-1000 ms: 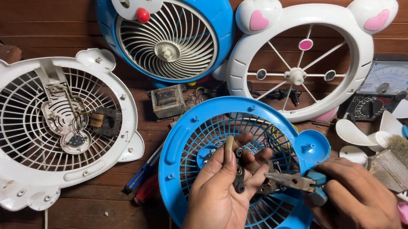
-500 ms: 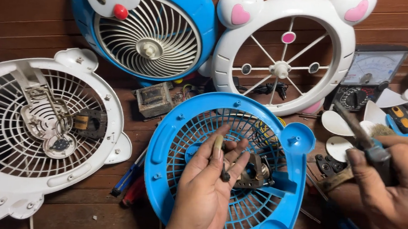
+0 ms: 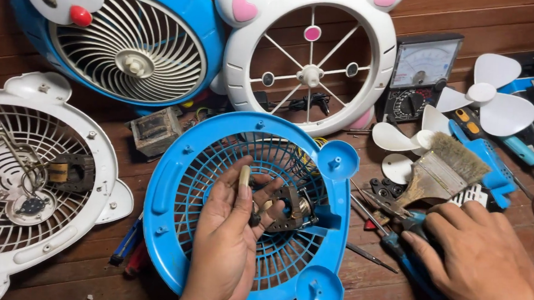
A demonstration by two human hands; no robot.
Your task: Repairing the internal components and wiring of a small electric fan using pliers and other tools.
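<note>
Left hand (image 3: pixel 227 228) fingers pinch a small motor (image 3: pixel 288 209) over the blue grille (image 3: pixel 170 187), shaft axis pointing right; right hand (image 3: pixel 478 259) fingers curl over blue-handled tools (image 3: pixel 398 244).

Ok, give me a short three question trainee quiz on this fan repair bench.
1. True or false: the left hand holds a small metal fan motor over the round blue plastic fan grille.
2. What does the right hand rest on: A, blue-handled tools; B, the flat bristle paintbrush?
3. Which instrument lies beside the white and pink plastic fan frame?

Key: 1 true; 2 A; 3 the analogue dial multimeter.
</note>
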